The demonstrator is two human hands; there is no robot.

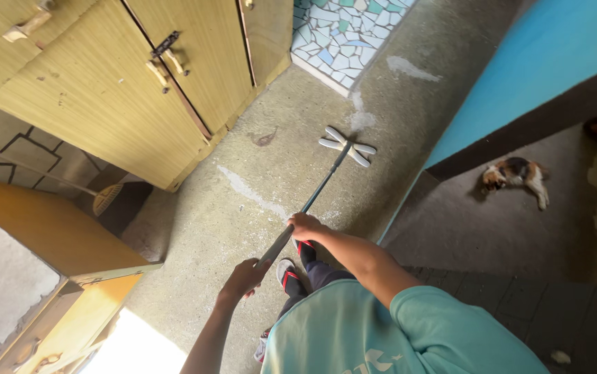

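- Grey concrete floor (257, 187) spreads below, with a yellow wooden cupboard (104, 90) beside it.
- Calico cat (515, 176) lies well apart, past the blue wall (534, 62).
- Long mop handle (315, 194) slants down to its white head (347, 146) on the floor.
- Right hand (305, 226), grip closed round the handle.
- Left hand (244, 277), grip closed lower down it.

There are no boxes, packs, stickers, signs or screens to see here. The only printing is a bit of white marking on the front of the person's light green shirt (374, 346), low down near the bottom edge of the view, and it is cut off so its shape cannot be told.
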